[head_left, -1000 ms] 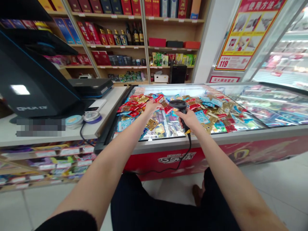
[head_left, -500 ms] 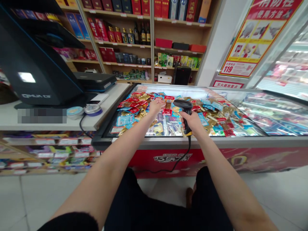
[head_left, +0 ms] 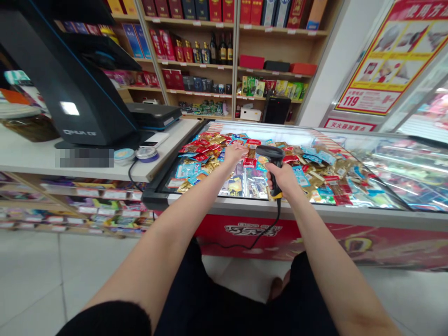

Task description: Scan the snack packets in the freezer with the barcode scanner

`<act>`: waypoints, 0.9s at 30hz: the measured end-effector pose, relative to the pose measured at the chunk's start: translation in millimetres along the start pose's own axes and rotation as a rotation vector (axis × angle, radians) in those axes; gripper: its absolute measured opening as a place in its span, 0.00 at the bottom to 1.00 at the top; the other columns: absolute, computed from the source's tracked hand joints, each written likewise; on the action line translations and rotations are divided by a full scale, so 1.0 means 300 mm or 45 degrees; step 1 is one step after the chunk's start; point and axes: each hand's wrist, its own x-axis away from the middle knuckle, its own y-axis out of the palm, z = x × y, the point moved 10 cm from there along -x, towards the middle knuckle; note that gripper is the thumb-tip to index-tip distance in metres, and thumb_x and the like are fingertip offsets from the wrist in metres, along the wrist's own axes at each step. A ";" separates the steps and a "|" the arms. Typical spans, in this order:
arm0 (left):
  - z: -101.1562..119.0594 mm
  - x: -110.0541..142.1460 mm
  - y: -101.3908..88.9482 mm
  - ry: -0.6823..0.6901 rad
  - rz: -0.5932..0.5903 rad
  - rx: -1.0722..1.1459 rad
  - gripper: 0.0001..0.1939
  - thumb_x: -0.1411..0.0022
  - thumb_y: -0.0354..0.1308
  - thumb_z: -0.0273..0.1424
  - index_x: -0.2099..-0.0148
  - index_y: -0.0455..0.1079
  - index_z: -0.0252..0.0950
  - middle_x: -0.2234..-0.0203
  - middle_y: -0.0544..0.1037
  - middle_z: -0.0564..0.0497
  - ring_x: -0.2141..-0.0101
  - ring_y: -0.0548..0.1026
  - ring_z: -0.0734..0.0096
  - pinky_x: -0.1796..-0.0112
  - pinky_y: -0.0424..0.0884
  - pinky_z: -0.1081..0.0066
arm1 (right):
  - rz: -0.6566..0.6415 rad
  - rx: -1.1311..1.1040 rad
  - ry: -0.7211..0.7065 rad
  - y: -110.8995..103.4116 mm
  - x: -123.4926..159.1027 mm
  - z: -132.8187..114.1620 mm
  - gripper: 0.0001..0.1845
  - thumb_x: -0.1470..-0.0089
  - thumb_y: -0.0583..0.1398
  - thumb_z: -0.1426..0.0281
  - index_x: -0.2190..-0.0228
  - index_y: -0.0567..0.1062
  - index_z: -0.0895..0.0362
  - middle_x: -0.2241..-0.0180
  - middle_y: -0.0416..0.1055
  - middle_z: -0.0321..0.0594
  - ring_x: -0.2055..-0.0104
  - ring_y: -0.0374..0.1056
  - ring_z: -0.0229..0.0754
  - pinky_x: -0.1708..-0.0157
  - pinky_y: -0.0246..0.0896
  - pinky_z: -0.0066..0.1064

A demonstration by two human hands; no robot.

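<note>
My right hand point(head_left: 284, 179) is wrapped round the grip of a black and yellow barcode scanner point(head_left: 276, 163), held upright above the freezer's glass top. A black cable hangs from its lower end. My left hand point(head_left: 235, 153) is closed at the left edge of a red and brown snack packet point(head_left: 250, 162), just left of the scanner's head; the fingertips are small and partly hidden. Loose snack packets in red, gold and blue lie on the glass in a left pile point(head_left: 201, 148) and a right pile point(head_left: 325, 170), on both sides of my hands.
A counter point(head_left: 175, 144) adjoins the freezer point(head_left: 336, 210) on the left, carrying a dark checkout machine point(head_left: 94, 102) and two small round tubs. Behind stand shelves point(head_left: 196, 67) of boxes and bottles. The scanner cable point(head_left: 261, 238) loops down the freezer's red front.
My view has turned slightly left, so the surroundings appear farther right. Both hands stay in nearly the same place, with the scanner still in the right hand and the left at the packet.
</note>
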 end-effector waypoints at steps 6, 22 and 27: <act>-0.012 0.002 0.009 0.010 -0.017 -0.003 0.11 0.54 0.71 0.21 0.74 0.70 0.36 0.80 0.75 0.55 0.71 0.77 0.71 0.57 0.77 0.65 | 0.009 -0.026 0.015 -0.017 -0.006 0.010 0.13 0.50 0.65 0.67 0.77 0.65 0.53 0.86 0.63 0.31 0.88 0.57 0.34 0.90 0.55 0.26; 0.018 0.003 0.553 -0.269 -0.335 0.422 0.11 0.47 0.63 0.13 0.73 0.69 0.32 0.79 0.77 0.52 0.74 0.78 0.77 0.54 0.77 0.71 | 0.367 -0.270 -0.095 -0.450 -0.081 -0.011 0.20 0.57 0.71 0.62 0.72 0.65 0.52 0.85 0.65 0.28 0.87 0.59 0.35 0.91 0.56 0.27; -0.015 0.002 0.660 -0.207 -0.333 0.195 0.11 0.50 0.63 0.14 0.71 0.71 0.35 0.81 0.74 0.55 0.74 0.78 0.73 0.56 0.76 0.69 | 0.375 -0.245 -0.058 -0.518 -0.100 -0.023 0.17 0.55 0.70 0.64 0.72 0.66 0.53 0.85 0.65 0.29 0.87 0.60 0.36 0.90 0.58 0.28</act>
